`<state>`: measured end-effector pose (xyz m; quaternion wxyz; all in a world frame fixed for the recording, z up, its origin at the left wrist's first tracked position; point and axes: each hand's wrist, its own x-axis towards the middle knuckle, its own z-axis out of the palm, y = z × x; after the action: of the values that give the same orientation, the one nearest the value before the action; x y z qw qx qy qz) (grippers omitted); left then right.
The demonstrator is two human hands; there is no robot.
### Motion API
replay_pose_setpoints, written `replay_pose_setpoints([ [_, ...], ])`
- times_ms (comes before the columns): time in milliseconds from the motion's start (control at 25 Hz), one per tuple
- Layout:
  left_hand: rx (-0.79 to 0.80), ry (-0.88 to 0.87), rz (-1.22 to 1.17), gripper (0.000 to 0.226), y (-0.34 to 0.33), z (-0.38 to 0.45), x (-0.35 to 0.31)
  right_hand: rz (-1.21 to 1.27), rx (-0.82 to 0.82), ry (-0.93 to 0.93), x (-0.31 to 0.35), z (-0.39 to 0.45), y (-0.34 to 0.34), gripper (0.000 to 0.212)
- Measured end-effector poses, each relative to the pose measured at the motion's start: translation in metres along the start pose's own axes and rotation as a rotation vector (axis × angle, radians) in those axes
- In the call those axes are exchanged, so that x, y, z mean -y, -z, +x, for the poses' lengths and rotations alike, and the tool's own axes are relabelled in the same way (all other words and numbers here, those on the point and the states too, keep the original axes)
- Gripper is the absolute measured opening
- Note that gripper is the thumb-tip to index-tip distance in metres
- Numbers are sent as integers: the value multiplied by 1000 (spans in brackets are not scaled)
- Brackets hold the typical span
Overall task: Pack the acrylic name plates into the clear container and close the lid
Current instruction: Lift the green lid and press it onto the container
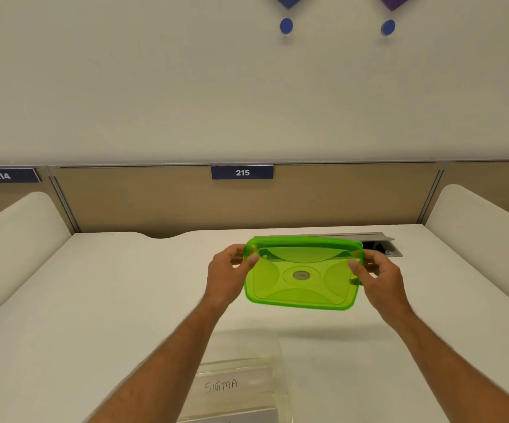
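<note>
A translucent green lid (303, 273) hangs in the air above the white desk, tilted toward me. My left hand (227, 273) grips its left edge and my right hand (379, 274) grips its right edge. Near the bottom of the view, close to me, stands the clear container (247, 349) on the desk. Inside it are acrylic name plates; the front one (235, 384) reads "SIGMA", and another shows partly at the bottom edge. My left forearm crosses the container's left side.
The white desk (125, 300) has curved white side dividers at left (18, 221) and right (476, 215). A grey cable hatch (383, 244) sits open behind the lid. A tan back panel carries a "215" label (242, 172).
</note>
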<state>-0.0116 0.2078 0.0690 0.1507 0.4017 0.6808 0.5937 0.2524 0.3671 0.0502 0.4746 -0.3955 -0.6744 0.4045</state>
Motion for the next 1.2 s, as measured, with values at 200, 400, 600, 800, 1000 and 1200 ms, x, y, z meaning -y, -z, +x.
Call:
replay_pose_setpoints([
  [200, 39, 93, -301, 7, 24, -11, -27, 252, 74, -38, 39, -9, -14, 13],
  [400, 38, 285, -368, 16, 54, -28, -26, 333, 86, -217, 48, -35, -45, 15],
  [600, 39, 465, -357, 22, 86, -54, 0, 336, 144, -377, 47, -67, -77, 14],
  [800, 4, 566, -378, 19, 108, -76, 21, 342, 218, -511, 43, -93, -97, 15],
  [1000, -191, 554, -493, 16, 114, -93, 25, 463, 327, -623, 49, -102, -108, 23],
  [1200, -348, 570, -715, 45, 102, -106, 17, 620, 373, -678, 61, -115, -124, 39],
])
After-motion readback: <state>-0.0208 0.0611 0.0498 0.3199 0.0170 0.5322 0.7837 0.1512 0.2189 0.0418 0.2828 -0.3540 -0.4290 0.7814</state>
